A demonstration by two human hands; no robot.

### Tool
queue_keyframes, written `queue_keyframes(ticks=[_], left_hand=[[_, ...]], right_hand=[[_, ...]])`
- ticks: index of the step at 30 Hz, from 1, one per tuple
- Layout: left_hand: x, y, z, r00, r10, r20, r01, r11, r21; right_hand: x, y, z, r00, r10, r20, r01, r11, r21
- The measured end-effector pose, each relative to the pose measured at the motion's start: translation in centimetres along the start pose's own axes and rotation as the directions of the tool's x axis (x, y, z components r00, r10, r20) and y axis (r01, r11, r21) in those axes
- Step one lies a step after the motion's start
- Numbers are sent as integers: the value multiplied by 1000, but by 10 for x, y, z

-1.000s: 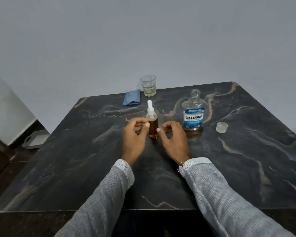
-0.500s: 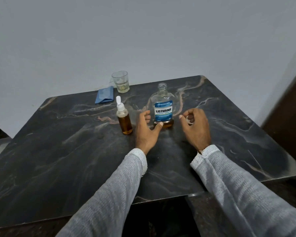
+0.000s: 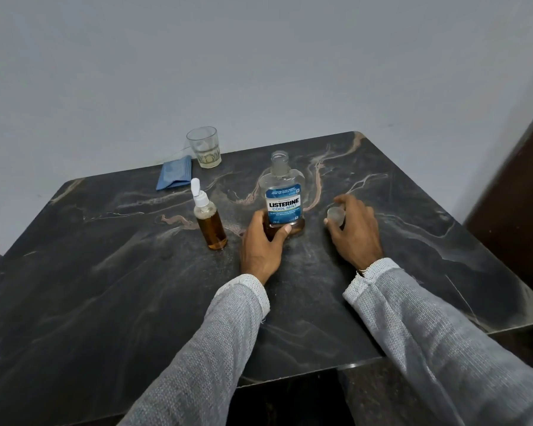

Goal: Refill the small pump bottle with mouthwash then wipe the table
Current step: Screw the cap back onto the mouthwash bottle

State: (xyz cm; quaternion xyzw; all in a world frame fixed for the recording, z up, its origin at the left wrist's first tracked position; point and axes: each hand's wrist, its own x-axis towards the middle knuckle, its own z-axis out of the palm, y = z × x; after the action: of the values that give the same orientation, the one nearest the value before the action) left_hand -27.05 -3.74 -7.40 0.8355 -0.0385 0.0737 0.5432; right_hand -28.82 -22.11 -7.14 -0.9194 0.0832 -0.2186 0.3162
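My left hand (image 3: 263, 245) wraps the base of the open Listerine bottle (image 3: 283, 195), thumb across its front, holding it upright on the dark marbled bench (image 3: 105, 287). My right hand (image 3: 353, 230) is just to the right of it, fingers (image 3: 331, 223) pinching the small clear cap (image 3: 336, 215); I think the cap is barely off the bench, though the view is too dim to be sure. The small pump bottle (image 3: 210, 219) stands just left of my left hand, pump on and filled with amber mouthwash, so the refill looks done. To cap well, I should keep the big bottle pinned flat, bring the cap squarely over the neck, seat it level before twisting, and turn gently so nothing slops out. The folded blue cloth (image 3: 175, 173) waits at the far edge beside the glass tumbler (image 3: 204, 147), ready for wiping.
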Motion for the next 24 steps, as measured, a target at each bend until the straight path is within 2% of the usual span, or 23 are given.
queue_keyframes(ticks=[7, 12, 18, 21, 24], left_hand=[[-1, 1, -1, 1000, 4, 9, -4, 1000, 18], [0, 2, -1, 1000, -14, 19, 13, 1000, 24], [0, 2, 0, 999, -31, 33, 29, 999, 44], [0, 3, -1, 999, -37, 40, 35, 998, 45], [-1, 5, -2, 998, -46, 47, 43, 998, 46]], right_hand=[[3, -20, -11, 996, -71, -53, 85, 938, 335], [18, -48, -38, 992, -117, -37, 121, 890, 439], [36, -76, -71, 966, -257, 6, 233, 885, 403], [45, -89, -79, 935, -354, 13, 333, 892, 306], [54, -102, -84, 895, -439, 84, 415, 886, 207]])
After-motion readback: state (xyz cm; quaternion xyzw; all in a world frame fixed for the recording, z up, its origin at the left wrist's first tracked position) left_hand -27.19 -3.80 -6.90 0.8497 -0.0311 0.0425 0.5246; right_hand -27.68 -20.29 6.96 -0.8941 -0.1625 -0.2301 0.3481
